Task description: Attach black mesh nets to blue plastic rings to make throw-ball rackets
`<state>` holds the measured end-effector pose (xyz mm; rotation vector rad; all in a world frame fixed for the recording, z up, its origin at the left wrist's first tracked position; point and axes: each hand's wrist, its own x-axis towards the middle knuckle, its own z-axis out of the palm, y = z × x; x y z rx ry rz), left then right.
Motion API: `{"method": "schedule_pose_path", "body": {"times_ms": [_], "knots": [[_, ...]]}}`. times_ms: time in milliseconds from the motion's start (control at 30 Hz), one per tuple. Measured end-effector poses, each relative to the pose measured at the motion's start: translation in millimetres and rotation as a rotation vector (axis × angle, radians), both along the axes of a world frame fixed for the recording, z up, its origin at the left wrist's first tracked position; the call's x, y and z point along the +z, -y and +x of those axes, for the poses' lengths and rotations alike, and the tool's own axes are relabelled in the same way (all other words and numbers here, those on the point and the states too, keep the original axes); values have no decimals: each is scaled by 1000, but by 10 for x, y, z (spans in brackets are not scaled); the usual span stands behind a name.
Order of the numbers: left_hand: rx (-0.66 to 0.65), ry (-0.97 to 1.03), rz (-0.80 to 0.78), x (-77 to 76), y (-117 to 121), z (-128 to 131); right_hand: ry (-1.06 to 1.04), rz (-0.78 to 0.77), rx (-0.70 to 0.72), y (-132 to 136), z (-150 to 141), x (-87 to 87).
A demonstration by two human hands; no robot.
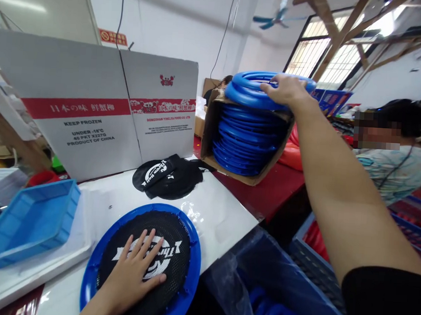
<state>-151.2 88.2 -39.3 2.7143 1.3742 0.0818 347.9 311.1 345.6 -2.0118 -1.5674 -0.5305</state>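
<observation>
My left hand (135, 269) lies flat, fingers spread, on a round black mesh (174, 226) with white "Throw Ball" lettering. A blue plastic rim (194, 256) surrounds this mesh on the white tabletop. Stretched out to the far right, my right hand (289, 90) is closed over the edge of a blue plastic ring (250, 86) on top of a stack. Some of its fingers are hidden. Many more blue rings (247, 140) are packed in an open cardboard box (208, 133) beneath. Loose black mesh discs (175, 177) lie in a pile beyond the rimmed one.
A tall white carton (92, 107) stands along the back. At left, a light-blue tray (32, 218) rests on a white lid-like board. Below the table's right edge sits a dark-blue crate (288, 281) with blue rings inside. Another person (392, 159) sits at the right.
</observation>
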Motion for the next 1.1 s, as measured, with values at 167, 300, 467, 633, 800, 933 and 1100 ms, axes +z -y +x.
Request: {"method": "schedule_pose_path", "body": {"times_ms": [167, 300, 467, 633, 800, 933, 1100], "knots": [[31, 9, -81, 44, 41, 34, 59, 71, 154, -259, 135, 99], [59, 47, -172, 133, 3, 68, 210, 252, 277, -151, -84, 95], [66, 340, -316, 549, 46, 115, 569, 356, 476, 774, -1034, -624], [57, 1223, -542, 633, 914, -84, 885, 384, 1015, 2032, -1869, -1933], [-3, 1604, -982, -195, 2019, -139, 645, 260, 1451, 2611, -2201, -2846], [636, 1772, -786, -482, 2115, 293, 425, 58, 1444, 2642, -2402, -3123], [893, 2111, -525, -207, 1876, 881, 279, -316, 1436, 2613, -2449, -3099]]}}
